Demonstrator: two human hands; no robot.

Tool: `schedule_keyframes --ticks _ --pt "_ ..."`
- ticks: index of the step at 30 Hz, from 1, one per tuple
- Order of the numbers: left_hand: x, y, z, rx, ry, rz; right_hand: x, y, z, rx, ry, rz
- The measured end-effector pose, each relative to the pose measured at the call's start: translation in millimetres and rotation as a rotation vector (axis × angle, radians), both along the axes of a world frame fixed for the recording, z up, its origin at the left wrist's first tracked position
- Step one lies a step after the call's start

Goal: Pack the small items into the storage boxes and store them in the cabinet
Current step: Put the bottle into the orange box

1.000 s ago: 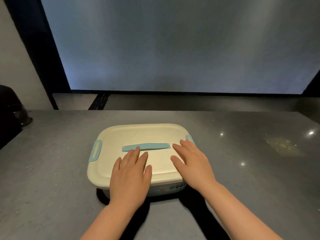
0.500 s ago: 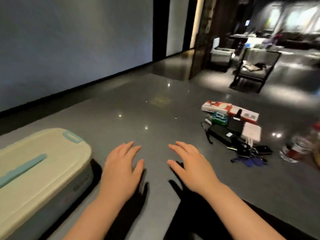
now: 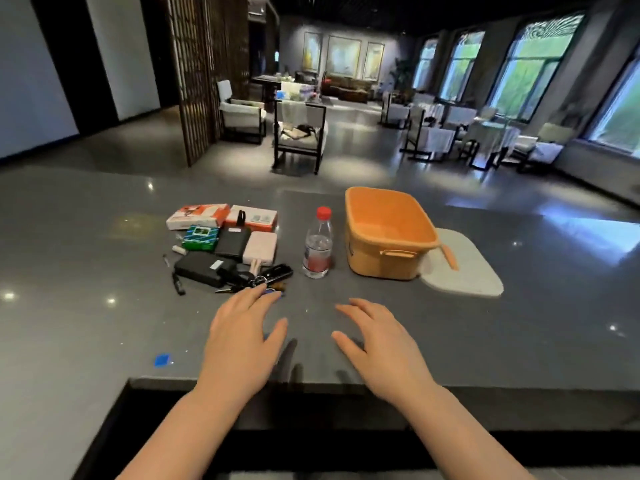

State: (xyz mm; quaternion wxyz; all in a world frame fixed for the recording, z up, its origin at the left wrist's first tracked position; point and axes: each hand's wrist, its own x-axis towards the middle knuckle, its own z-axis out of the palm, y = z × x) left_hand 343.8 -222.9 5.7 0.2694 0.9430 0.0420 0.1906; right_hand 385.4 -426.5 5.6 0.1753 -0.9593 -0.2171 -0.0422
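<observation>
Both hands are over the near edge of the grey counter (image 3: 104, 271), palms down, fingers relaxed, grasping nothing. Left hand (image 3: 242, 344): fingertips at the keys (image 3: 256, 280); contact cannot be confirmed. Right hand (image 3: 381, 351): over bare counter. Beyond: a cluster of small boxes and cases (image 3: 225, 237), a water bottle (image 3: 318, 244) upright, then an orange storage box (image 3: 388, 233), open, its pale lid (image 3: 464, 268) flat beside it.

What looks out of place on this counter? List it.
Nothing is spilled or broken. The orange box stands open, its pale lid lying flat beside and partly under it. The small items sit in a loose heap.
</observation>
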Motion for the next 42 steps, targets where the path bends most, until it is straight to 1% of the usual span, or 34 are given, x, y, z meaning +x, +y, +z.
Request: schedule_keyframes --ticks 6,10,13,16,20,22,25,29,32,35,38,42 --pt "59.4 -70.9 -4.2 -0.089 -0.045 -0.002 56.1 -70.9 -1.5 -0.004 -0.006 -0.003" --pt "88.1 -88.3 -13.8 -0.134 -0.002 0.008 85.7 -88.5 -8.4 0.006 0.014 0.011" --pt "118.3 -81.7 -16.2 -0.138 0.023 0.031 110.2 -84.6 -12.2 0.024 -0.007 0.038" --pt "156.8 -70.8 -13.7 -0.183 -0.004 0.018 140.3 -74.2 -11.3 0.045 -0.076 0.042" --pt "201.9 -58.1 -17.0 -0.269 -0.017 -0.003 182.4 -61.1 -7.7 0.078 -0.17 -0.072" --pt "225.3 -51.7 -20.0 -0.308 -0.015 -0.001 203.7 -51.7 -9.9 0.045 -0.161 -0.126" --pt "253.3 -47.1 -27.6 -0.322 -0.05 -0.008 225.6 -37.9 -19.3 0.009 -0.126 -0.115" --pt "267.2 -44.9 -43.2 -0.362 -0.099 -0.001 230.8 -41.6 -22.4 0.084 -0.16 -0.123" --pt "271.6 -45.9 -50.7 -0.423 -0.108 -0.008 223.7 -63.8 -24.9 0.068 -0.178 -0.078" --pt "272.9 -47.6 -57.0 -0.471 -0.127 -0.006 209.9 -96.0 -28.8 0.137 -0.154 -0.033" --pt "271.0 -47.6 -61.9 -0.515 -0.151 0.052 200.2 -136.6 -28.4 0.209 -0.171 -0.005" --pt "264.3 -52.5 -62.0 -0.537 -0.179 0.065 209.8 -185.6 -20.3 0.273 -0.113 0.023"
